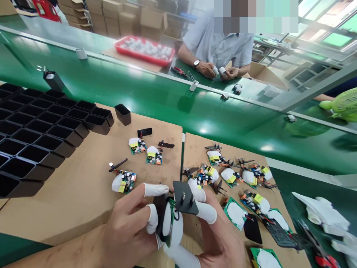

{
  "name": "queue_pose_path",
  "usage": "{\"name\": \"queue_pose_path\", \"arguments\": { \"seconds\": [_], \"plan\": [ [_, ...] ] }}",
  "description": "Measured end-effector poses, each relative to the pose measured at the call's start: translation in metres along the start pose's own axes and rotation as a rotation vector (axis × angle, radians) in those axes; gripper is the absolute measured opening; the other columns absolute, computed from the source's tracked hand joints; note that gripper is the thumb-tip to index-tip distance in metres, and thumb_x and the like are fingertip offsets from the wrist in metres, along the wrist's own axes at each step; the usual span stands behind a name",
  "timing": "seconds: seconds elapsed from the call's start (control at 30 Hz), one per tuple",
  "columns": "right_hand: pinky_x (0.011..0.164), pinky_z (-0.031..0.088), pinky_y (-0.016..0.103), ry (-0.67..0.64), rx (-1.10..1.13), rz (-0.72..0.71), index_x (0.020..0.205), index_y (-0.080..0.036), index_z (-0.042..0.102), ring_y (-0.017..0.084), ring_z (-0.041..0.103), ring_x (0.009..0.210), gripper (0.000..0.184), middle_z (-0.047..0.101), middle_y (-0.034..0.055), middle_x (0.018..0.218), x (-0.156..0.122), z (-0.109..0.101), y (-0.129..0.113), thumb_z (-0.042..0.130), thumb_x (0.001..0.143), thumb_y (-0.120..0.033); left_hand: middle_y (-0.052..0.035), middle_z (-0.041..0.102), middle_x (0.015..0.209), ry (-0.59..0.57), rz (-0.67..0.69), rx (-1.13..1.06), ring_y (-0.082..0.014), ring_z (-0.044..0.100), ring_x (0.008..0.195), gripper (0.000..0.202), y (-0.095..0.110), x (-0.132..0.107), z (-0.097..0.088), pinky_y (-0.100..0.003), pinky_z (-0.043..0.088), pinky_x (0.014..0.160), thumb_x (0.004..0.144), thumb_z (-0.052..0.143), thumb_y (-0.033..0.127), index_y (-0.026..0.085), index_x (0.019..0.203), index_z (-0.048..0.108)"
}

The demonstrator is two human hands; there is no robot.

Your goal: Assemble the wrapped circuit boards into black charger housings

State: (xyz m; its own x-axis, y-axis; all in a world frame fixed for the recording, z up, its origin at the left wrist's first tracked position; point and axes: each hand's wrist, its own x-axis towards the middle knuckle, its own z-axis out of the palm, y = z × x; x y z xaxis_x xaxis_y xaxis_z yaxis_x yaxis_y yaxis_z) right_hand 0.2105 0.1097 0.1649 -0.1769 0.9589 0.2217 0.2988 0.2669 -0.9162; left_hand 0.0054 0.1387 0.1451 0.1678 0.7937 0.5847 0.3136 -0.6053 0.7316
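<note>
My left hand (128, 221), with white finger cots on its fingertips, grips a black plastic case (158, 214) low in the middle. My right hand (223, 234), also in finger cots, pinches a green circuit board (172, 208) with white filler on it. A black end plate with two metal plug pins (184, 197) is wired to that board and rests against my right fingers. The board stands at the case's mouth, partly inside it as far as I can see. My fingers hide the lower part of both.
Rows of open black cases (41, 145) stand at left on cardboard (92, 178). Several wired boards (230, 175) lie at right, near red-handled cutters (318, 245). Beyond a rail, a co-worker's hands (208, 70) hold white parts beside a red tray (122, 46).
</note>
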Motion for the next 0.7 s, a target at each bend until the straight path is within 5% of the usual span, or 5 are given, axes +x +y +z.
{"name": "queue_pose_path", "arguments": {
  "seconds": [0.23,0.4,0.57,0.7],
  "plan": [
    [0.12,0.065,0.048,-0.061,-0.015,-0.025,0.169,-0.04,0.059,0.038,0.07,0.148,0.079,0.064,0.0145,0.164,-0.008,-0.003,0.01,0.094,0.098,-0.044,0.0041,0.049,0.085,-0.028,-0.063,-0.054,-0.0082,0.043,0.057,0.038,-0.002,-0.007,0.001,-0.024,0.038,0.05,0.086,0.069,-0.004,0.024,0.078,0.045],
    [0.1,0.072,0.034,0.005,-0.008,-0.096,0.162,-0.045,0.067,0.032,0.081,0.128,0.073,0.076,0.0084,0.15,0.003,0.002,0.005,0.097,0.096,-0.036,0.0044,0.049,0.078,0.021,-0.01,-0.018,-0.01,0.048,0.06,0.038,-0.004,-0.005,0.004,-0.022,0.041,0.054,0.085,0.062,-0.007,0.024,0.078,0.042],
    [0.106,0.069,0.03,-0.039,-0.046,-0.077,0.148,-0.039,0.078,0.027,0.081,0.124,0.054,0.08,0.0055,0.142,0.015,0.008,0.002,0.095,0.098,-0.028,0.0008,0.059,0.082,0.057,-0.005,-0.041,-0.0137,0.058,0.07,0.039,-0.015,-0.01,0.011,-0.023,0.049,0.062,0.089,0.065,-0.007,0.024,0.077,0.044],
    [0.111,0.069,0.037,0.0,-0.008,-0.107,0.154,-0.033,0.071,0.031,0.079,0.132,0.06,0.077,0.0112,0.147,0.008,0.007,0.007,0.092,0.098,-0.023,0.002,0.057,0.078,0.088,-0.003,-0.063,-0.0139,0.053,0.064,0.039,-0.018,-0.013,0.011,-0.026,0.046,0.058,0.088,0.072,0.0,0.024,0.073,0.046]
  ]
}}
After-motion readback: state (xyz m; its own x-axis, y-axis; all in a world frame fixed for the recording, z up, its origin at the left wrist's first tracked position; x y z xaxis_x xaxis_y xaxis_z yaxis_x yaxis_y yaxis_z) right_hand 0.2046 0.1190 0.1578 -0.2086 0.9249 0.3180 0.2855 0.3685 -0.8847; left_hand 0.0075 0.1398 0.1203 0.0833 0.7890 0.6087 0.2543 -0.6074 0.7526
